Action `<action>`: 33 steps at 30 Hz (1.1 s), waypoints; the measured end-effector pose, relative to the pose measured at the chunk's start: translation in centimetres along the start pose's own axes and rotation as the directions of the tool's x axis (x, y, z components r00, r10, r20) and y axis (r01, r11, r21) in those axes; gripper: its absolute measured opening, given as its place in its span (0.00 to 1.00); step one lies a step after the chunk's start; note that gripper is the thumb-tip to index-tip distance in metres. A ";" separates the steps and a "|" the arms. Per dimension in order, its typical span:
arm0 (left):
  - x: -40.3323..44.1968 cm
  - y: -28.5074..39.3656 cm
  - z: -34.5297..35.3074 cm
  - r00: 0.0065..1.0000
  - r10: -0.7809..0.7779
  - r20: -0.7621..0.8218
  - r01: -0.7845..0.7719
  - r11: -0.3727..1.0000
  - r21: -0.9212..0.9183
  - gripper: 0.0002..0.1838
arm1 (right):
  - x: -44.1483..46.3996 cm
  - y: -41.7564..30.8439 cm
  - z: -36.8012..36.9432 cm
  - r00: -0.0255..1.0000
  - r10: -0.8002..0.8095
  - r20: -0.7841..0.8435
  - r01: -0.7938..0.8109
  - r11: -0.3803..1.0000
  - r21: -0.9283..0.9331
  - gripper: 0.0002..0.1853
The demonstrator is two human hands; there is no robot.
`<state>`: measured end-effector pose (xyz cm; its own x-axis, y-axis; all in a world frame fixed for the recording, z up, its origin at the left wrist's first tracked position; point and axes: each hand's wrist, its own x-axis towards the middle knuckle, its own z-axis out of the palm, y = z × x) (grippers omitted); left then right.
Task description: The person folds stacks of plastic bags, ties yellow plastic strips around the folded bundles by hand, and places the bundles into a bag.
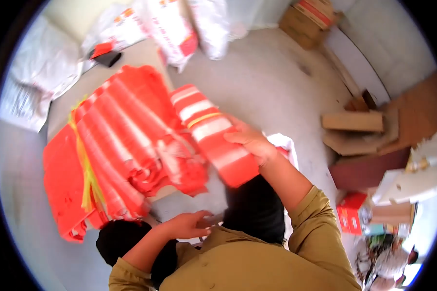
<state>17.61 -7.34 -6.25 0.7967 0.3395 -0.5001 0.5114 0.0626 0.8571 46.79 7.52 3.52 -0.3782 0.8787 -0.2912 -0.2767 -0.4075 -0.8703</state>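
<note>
My right hand (251, 141) grips a flat, folded red-and-white striped plastic bundle (211, 133) by its right side. A thin yellow band (204, 120) runs around this bundle, which is held tilted above my lap. To its left lies a large pile of red-and-white plastic sheets or bags (126, 126), gathered in folds. A yellow strap (85, 162) crosses the pile near its left end. Over my lap, my left hand (190, 224) has its fingers apart with nothing in them, just below the pile's near edge.
Stuffed white sacks (167, 29) stand along the back wall. A small red-and-black item (107, 54) lies behind the pile. At right are a cardboard box (306, 24), flattened cardboard (364, 138) and a red box (350, 213). Another person (392, 262) is far off at lower right.
</note>
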 end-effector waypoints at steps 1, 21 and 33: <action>0.3 0.3 1.0 0.997 -0.065 0.040 0.058 0.987 0.147 0.36 | -1.3 0.6 -3.4 0.995 -0.088 0.038 0.085 0.994 0.062 0.43; -0.1 -18.5 10.4 0.811 -0.473 -0.343 0.567 0.781 0.262 0.30 | -20.3 30.2 -30.3 0.750 0.086 -0.656 -0.001 0.992 0.129 0.41; -0.5 -21.0 12.1 0.783 -0.514 -0.350 0.610 0.746 0.269 0.27 | -18.8 32.8 -32.3 0.468 -0.175 -0.866 -0.453 0.794 -0.405 0.37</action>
<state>10.36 -20.19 -25.45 0.2481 0.5621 -0.7890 0.9536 0.0015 0.3010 73.40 -14.37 -32.39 0.6370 0.6977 -0.3278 0.3095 -0.6209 -0.7202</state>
